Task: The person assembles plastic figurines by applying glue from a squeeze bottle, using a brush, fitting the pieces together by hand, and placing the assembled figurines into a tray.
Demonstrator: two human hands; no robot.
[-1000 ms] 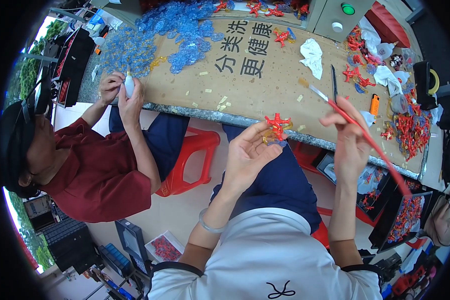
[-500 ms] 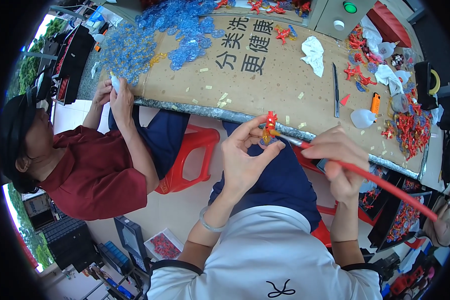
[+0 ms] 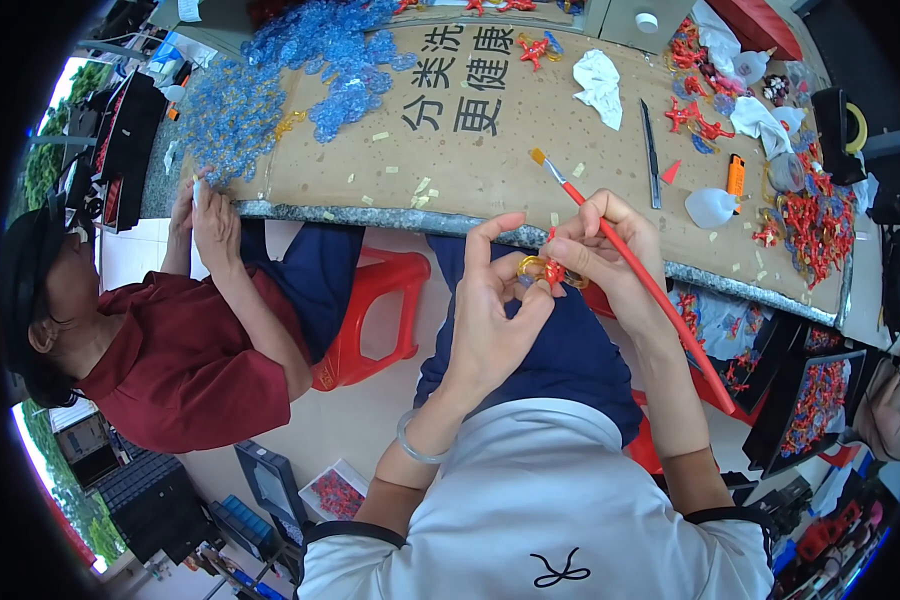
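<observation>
Between my hands, just off the table's near edge, is a small shiny figurine (image 3: 554, 272) in red with clear amber and bluish parts. My left hand (image 3: 492, 318) pinches it low down with the thumb, while its index finger sticks up free. From the right, the thumb and fingertips of my right hand (image 3: 615, 262) touch the figurine too. That same hand keeps a red-handled paintbrush (image 3: 660, 296) tucked in its grip, yellowish bristles pointing up and left over the table. My fingers partly cover the figurine.
Cardboard (image 3: 350, 165) covers the table. Blue translucent pieces (image 3: 235, 120) are heaped at left, red figurines (image 3: 820, 230) at right. A craft knife (image 3: 650, 155), an orange cutter (image 3: 736, 176), a squeeze bottle (image 3: 710, 208) and crumpled tissue (image 3: 598, 88) lie between. A co-worker (image 3: 195, 340) sits at left.
The brush tip has left the figurine and swung up over the table. My right hand has moved left, its fingertips now at the figurine, which has turned and lowered.
</observation>
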